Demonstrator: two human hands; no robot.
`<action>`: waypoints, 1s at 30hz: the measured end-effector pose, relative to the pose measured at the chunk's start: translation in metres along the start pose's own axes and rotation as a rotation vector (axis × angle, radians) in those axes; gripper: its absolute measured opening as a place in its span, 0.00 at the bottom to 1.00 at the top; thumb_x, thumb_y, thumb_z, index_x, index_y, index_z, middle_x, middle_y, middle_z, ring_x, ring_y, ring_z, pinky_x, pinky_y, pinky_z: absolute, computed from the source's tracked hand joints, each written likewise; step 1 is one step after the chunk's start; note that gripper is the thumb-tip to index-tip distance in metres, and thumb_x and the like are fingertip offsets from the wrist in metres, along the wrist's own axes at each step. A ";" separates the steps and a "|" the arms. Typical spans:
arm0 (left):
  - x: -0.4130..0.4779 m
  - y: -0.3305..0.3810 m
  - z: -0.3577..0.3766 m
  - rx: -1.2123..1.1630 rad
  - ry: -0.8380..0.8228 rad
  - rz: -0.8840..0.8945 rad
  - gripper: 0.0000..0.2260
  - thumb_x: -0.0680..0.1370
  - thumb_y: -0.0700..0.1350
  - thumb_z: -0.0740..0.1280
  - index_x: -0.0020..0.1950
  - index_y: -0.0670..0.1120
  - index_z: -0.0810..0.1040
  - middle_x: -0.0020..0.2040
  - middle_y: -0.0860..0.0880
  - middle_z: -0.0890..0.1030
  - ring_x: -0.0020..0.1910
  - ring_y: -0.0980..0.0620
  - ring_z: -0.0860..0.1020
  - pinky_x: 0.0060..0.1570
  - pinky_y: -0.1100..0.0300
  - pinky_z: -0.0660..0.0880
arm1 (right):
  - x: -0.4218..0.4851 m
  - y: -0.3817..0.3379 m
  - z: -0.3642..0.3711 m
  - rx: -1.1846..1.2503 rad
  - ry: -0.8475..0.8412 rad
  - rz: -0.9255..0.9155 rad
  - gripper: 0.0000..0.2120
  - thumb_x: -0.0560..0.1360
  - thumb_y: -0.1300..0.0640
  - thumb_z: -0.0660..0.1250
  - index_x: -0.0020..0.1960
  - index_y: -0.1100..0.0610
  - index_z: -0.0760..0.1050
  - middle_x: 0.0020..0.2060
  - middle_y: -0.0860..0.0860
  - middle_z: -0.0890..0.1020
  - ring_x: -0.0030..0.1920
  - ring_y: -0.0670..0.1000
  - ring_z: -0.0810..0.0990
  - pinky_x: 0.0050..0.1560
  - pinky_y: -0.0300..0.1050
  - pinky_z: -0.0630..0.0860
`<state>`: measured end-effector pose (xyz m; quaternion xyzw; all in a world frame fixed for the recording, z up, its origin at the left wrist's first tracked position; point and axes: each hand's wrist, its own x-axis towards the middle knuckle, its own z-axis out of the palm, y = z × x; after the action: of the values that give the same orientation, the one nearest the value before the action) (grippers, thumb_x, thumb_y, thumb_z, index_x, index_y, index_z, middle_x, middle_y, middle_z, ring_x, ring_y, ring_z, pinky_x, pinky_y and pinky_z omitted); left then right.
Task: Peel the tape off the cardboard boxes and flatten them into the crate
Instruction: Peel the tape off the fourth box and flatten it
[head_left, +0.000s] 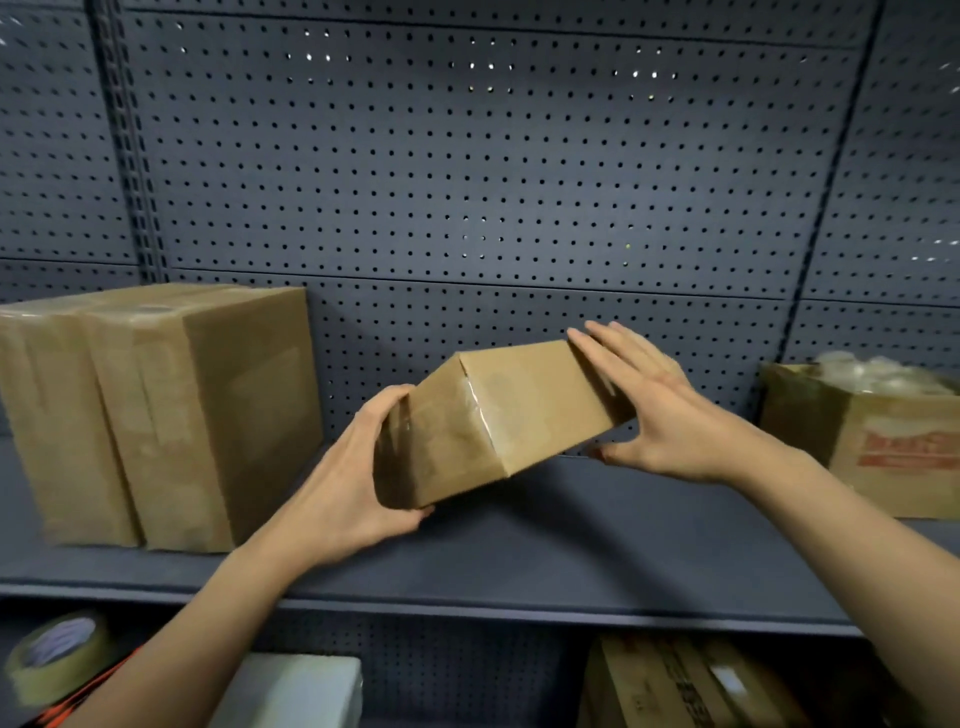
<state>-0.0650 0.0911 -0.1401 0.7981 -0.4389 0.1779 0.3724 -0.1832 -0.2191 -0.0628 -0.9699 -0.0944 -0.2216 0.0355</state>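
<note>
A small brown cardboard box (498, 421) is tilted in the air above the grey shelf (519, 545). Clear tape runs over its near end and along one edge. My left hand (358, 473) grips the box's near left end, thumb on top and fingers curled under it. My right hand (654, 400) lies against the far right end with straight, spread fingers and the thumb below the box. No crate is in view.
Two large taped cardboard boxes (156, 415) stand at the shelf's left. An open printed box (872, 441) with clear plastic inside sits at the right. Pegboard backs the shelf. Below are a tape roll (57, 660), a white container (296, 691) and another box (685, 680).
</note>
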 end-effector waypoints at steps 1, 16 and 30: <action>0.000 -0.001 0.002 0.008 -0.017 0.008 0.52 0.64 0.47 0.82 0.69 0.75 0.47 0.69 0.71 0.59 0.68 0.58 0.67 0.68 0.55 0.68 | -0.002 0.000 -0.001 -0.012 -0.001 0.000 0.54 0.69 0.44 0.76 0.79 0.39 0.39 0.78 0.40 0.48 0.79 0.43 0.39 0.78 0.52 0.45; -0.029 0.025 -0.012 -0.061 -0.038 0.001 0.39 0.71 0.70 0.65 0.78 0.68 0.51 0.77 0.71 0.53 0.78 0.66 0.48 0.75 0.55 0.51 | -0.049 -0.030 0.048 -0.277 0.245 0.070 0.52 0.58 0.42 0.78 0.77 0.51 0.60 0.62 0.58 0.69 0.65 0.57 0.63 0.75 0.57 0.49; -0.032 0.014 0.041 -0.007 0.094 -0.119 0.23 0.74 0.42 0.76 0.67 0.49 0.76 0.64 0.56 0.71 0.62 0.65 0.66 0.58 0.83 0.56 | -0.071 -0.030 0.083 -0.102 0.122 0.085 0.29 0.77 0.36 0.55 0.75 0.45 0.64 0.66 0.50 0.69 0.69 0.52 0.64 0.72 0.51 0.53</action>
<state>-0.0955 0.0736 -0.1806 0.8123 -0.3733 0.1913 0.4053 -0.2172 -0.1924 -0.1680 -0.9584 -0.0392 -0.2828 0.0011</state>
